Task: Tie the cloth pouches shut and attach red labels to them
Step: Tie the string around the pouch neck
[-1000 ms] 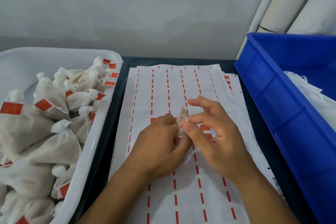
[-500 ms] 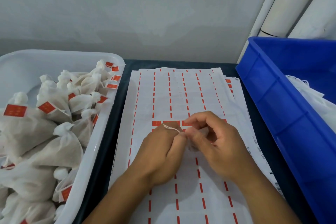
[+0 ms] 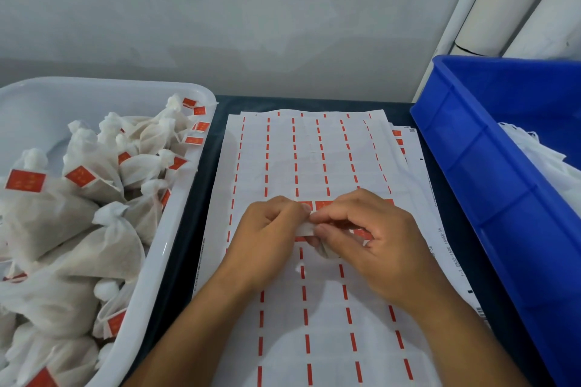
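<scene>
Both hands have dropped closer to the label sheet [image 3: 314,151]; left hand [image 3: 270,239] and right hand [image 3: 367,242] fingers pinch a small white piece [image 3: 304,229], likely a label being applied

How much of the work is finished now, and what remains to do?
Done: many tied pouches with red labels fill the white tub. In hand: the left hand and the right hand pinch a small white piece above the label sheet; whether it is a label or a pouch string is unclear. Left: white material waits in the blue crate, and a row of red labels remains.
</scene>
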{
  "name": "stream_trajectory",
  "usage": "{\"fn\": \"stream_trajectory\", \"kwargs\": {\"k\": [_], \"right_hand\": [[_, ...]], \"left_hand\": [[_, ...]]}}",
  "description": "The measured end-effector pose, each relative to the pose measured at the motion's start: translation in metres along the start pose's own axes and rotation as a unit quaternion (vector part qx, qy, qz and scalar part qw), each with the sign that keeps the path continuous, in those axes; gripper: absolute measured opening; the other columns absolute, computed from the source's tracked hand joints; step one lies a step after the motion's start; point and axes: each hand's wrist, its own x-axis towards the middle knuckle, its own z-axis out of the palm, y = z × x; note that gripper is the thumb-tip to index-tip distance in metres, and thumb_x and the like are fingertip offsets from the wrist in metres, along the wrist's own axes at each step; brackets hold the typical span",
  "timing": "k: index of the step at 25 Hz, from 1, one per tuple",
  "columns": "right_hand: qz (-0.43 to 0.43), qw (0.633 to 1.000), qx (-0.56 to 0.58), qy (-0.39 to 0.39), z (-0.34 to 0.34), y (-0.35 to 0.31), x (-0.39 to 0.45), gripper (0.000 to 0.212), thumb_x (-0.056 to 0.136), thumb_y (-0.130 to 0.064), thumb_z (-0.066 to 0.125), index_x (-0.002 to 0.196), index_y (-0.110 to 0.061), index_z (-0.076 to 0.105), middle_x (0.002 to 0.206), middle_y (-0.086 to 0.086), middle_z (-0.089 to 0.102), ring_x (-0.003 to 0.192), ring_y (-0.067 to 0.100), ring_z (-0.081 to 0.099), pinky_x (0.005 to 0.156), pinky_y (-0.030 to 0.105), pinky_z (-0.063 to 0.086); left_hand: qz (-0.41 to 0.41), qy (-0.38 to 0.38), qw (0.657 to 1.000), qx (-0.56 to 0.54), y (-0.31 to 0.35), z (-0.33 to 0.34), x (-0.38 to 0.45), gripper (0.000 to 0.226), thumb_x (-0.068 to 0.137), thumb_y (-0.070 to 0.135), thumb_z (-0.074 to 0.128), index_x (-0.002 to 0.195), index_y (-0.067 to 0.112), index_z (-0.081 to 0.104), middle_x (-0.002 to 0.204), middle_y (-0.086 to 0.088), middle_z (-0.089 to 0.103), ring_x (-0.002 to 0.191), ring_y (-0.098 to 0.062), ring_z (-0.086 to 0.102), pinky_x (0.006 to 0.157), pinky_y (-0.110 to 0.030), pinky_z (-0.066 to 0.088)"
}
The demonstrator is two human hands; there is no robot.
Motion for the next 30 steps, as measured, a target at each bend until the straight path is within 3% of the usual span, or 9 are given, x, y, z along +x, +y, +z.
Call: {"fn": "stream_trajectory", "kwargs": {"k": [8,14,18,22,30], "right_hand": [[-0.035,0.996,-0.086,-0.011,0.0,0.0,-0.003,0.038,0.093,-0.042,0.065,0.127,-0.026,0.072,0.112,-0.015,0.065,0.108,0.002,0.062,0.097,0.011,0.049],[-0.006,0.996,-0.086,0.031,0.001,0.0,-0.002,0.032,0.098,-0.042,0.063,0.121,-0.024,0.075,0.106,-0.014,0.065,0.097,0.008,0.065,0.081,0.019,0.058],[0.033,0.997,-0.069,0.022,-0.002,0.002,-0.002,0.016,0.097,-0.03,0.068,0.111,-0.025,0.075,0.104,-0.014,0.065,0.099,0.008,0.064,0.08,0.021,0.055],[0.065,0.996,-0.012,0.062,0.0,-0.002,0.001,0.013,0.098,-0.032,0.062,0.1,-0.025,0.073,0.097,-0.015,0.067,0.099,0.01,0.065,0.078,0.014,0.051],[0.135,0.985,0.077,0.075,0.005,-0.008,0.003,0.024,0.095,-0.044,0.056,0.104,-0.028,0.07,0.099,-0.016,0.07,0.101,0.005,0.068,0.079,0.014,0.055]], "left_hand": [[-0.043,0.008,0.999,-0.033,-0.003,0.0,-0.002,0.04,0.105,0.033,0.048,0.083,0.013,0.074,0.086,-0.004,0.074,0.089,-0.023,0.072,0.086,-0.038,0.058],[0.031,-0.057,0.998,0.004,-0.002,-0.003,-0.003,0.04,0.105,0.047,0.044,0.084,0.034,0.076,0.093,0.014,0.07,0.095,-0.003,0.066,0.075,-0.012,0.051],[0.114,-0.123,0.985,0.044,-0.005,-0.007,-0.002,0.018,0.096,0.04,0.06,0.1,0.036,0.078,0.105,0.012,0.07,0.107,-0.013,0.064,0.089,-0.027,0.053],[0.118,-0.081,0.989,0.036,-0.006,-0.005,0.0,0.014,0.094,0.037,0.067,0.099,0.037,0.079,0.101,0.013,0.068,0.102,-0.014,0.063,0.085,-0.031,0.056],[0.113,0.038,0.992,-0.029,-0.006,0.007,-0.002,0.022,0.077,0.05,0.07,0.088,0.036,0.082,0.095,0.016,0.067,0.097,-0.009,0.065,0.072,-0.017,0.054]]}}
